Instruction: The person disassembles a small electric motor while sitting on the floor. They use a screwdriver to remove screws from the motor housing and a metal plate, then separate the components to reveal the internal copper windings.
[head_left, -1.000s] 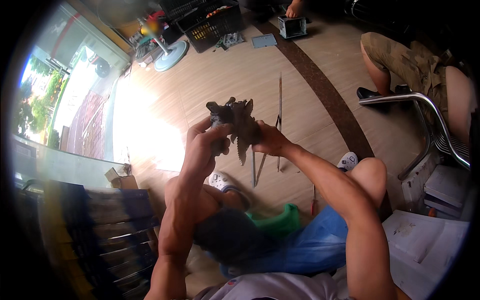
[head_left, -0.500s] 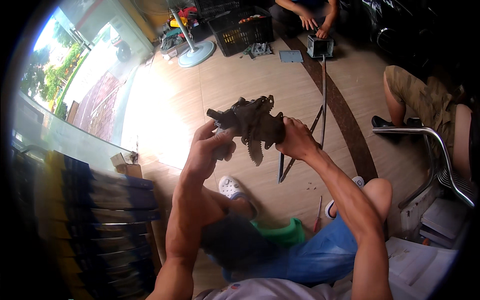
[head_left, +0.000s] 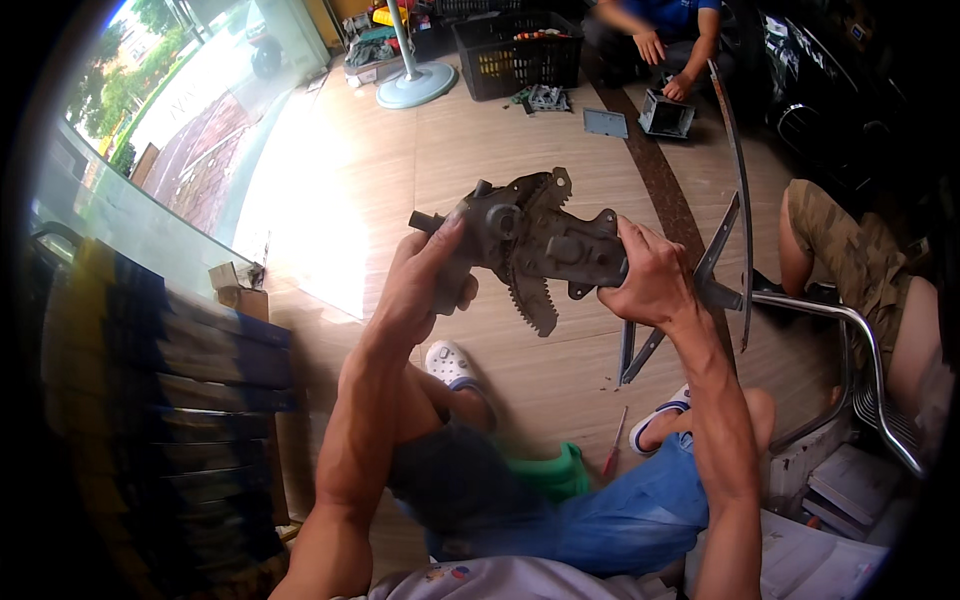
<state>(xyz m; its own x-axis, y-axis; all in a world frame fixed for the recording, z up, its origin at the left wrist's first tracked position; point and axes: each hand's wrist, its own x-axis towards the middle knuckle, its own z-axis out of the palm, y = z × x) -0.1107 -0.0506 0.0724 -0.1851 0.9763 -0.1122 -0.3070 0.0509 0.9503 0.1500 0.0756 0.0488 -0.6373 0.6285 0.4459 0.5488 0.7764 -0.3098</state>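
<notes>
Between my hands, above the floor, is a dark car window regulator (head_left: 575,258) with a toothed sector gear and a motor housing at its left end. My left hand (head_left: 425,270) is wrapped round the motor end, thumb on top. At the right end of the plate, my right hand (head_left: 655,270) grips the metal, fingers closed over its edge. Beyond my right hand, flat metal arms and a long thin curved rail (head_left: 742,180) reach out; they look joined to the regulator, but my hand hides the joint.
A screwdriver (head_left: 615,440) and a green plastic stool (head_left: 550,473) are near my feet. Stacked boxes (head_left: 200,400) stand left, a metal-framed chair (head_left: 850,315) right, beside a seated person. Ahead, another person's hand (head_left: 678,88) touches a metal box (head_left: 667,115). A black crate (head_left: 515,65) and fan base (head_left: 415,85) stand behind.
The regulator has turned so its broad face shows more, and my right hand has moved right. Its arms and rail have swung to the right. The whole view has shifted slightly.
</notes>
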